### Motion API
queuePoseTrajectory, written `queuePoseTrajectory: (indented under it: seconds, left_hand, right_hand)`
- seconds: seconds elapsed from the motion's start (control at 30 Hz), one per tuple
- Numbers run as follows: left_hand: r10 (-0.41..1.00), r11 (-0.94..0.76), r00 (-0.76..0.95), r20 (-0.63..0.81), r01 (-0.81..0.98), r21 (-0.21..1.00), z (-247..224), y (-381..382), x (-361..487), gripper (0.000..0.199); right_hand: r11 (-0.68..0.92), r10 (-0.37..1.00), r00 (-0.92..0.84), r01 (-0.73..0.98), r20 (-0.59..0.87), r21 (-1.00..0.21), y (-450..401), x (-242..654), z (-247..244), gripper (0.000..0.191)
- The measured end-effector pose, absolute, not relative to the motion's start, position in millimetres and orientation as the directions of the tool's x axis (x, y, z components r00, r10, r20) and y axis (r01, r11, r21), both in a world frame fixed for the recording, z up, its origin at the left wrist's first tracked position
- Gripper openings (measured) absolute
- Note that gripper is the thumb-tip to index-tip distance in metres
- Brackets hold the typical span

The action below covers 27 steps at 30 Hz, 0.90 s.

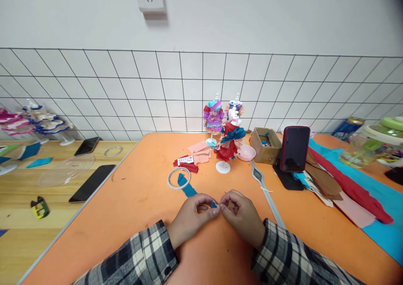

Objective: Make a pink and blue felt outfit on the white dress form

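My left hand (195, 213) pinches a small bunched piece of blue crepe paper (214, 204) between thumb and fingers. Right beside it, my right hand (241, 214) is closed, its fingertips meeting those of the left; what it grips is too small to make out. Just beyond the left hand lies a blue crepe paper strip (188, 187), partly inside a ring-shaped roll of tape (179, 178). A miniature dress form (227, 148) in a red ruffled dress with a blue frill stands on a white base behind my hands.
Two more dressed forms, one in purple (214, 116), stand by the tiled wall. Red and pink paper pieces (200, 152), a pink dish (246, 152), a cardboard box (266, 145) and an upright phone (294, 149) surround them. Coloured crepe sheets (355, 184) lie right; a wooden table (53, 213) adjoins left.
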<state>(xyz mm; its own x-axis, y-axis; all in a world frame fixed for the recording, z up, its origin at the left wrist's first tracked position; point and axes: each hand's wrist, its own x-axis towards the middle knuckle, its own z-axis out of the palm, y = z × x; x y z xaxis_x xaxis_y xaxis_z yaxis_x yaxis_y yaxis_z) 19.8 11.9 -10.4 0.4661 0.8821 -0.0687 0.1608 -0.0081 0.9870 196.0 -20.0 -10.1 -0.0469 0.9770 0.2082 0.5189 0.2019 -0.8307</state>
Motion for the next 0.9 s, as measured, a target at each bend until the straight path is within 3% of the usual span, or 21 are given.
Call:
queuePoseTrajectory:
  seconds: [0.3, 0.5, 0.9]
  left_hand:
    - [0.827, -0.111, 0.563, -0.006, 0.174, 0.979, -6, 12, 19, 0.028]
    - [0.830, -0.230, 0.555, 0.056, 0.248, 0.941, -7, 12, 18, 0.019]
    - [0.824, -0.316, 0.558, 0.097, 0.312, 0.896, -2, 9, 20, 0.019]
  right_hand:
    - [0.234, 0.972, -0.096, 0.531, 0.217, -0.815, -21, 198, -7, 0.007]
    - [0.314, 0.949, -0.155, 0.394, 0.275, -0.864, -17, 205, -15, 0.022]
    - [0.246, 0.968, -0.167, 0.485, 0.187, -0.839, -19, 203, -12, 0.003]
